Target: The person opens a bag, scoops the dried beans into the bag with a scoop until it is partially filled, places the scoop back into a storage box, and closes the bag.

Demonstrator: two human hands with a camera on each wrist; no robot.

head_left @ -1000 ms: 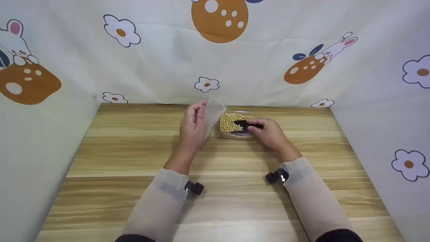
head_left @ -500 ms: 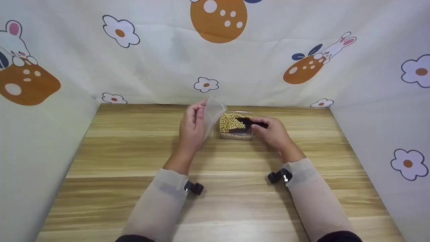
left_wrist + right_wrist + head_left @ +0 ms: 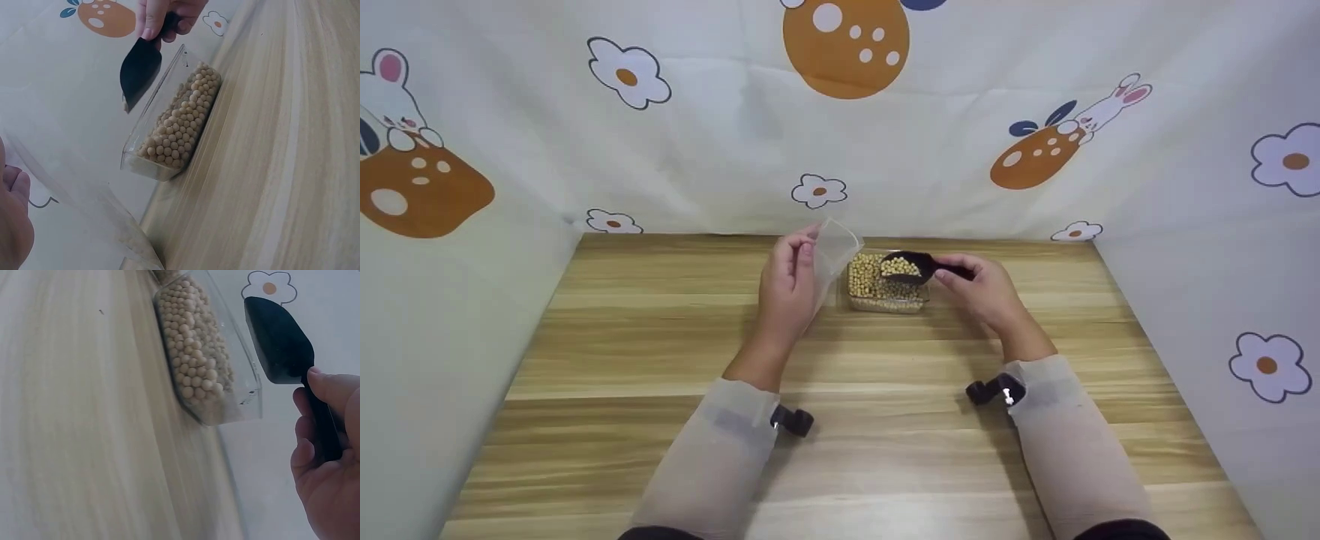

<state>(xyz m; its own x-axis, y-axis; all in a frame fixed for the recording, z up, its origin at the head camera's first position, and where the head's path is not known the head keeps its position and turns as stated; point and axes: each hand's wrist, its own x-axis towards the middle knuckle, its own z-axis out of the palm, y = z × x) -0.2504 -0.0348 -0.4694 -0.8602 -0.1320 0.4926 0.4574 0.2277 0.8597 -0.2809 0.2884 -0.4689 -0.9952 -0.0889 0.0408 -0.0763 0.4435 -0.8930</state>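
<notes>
My left hand (image 3: 786, 289) holds a translucent plastic bag (image 3: 834, 255) upright, with the bag's mouth at the top beside the box. In the left wrist view the bag's lower part (image 3: 107, 208) looks hazy, with pale shapes near its bottom. A clear plastic box (image 3: 877, 306) of soybeans (image 3: 864, 276) stands on the table just right of the bag. My right hand (image 3: 986, 296) grips the handle of a black scoop (image 3: 929, 264). Its bowl is above the box and carries a heap of soybeans (image 3: 901, 267). The right wrist view shows the scoop's side (image 3: 278, 340), apart from the box.
The wooden table (image 3: 847, 450) runs back to a patterned cloth wall (image 3: 720, 150). Similar cloth hangs at the left and right. A small black camera is strapped to each wrist, over pale sleeves (image 3: 1087, 442).
The scoop was sunk among the soybeans and has come up above the box, loaded with beans. My right hand has shifted slightly right; my left hand and the bag have stayed nearly still.
</notes>
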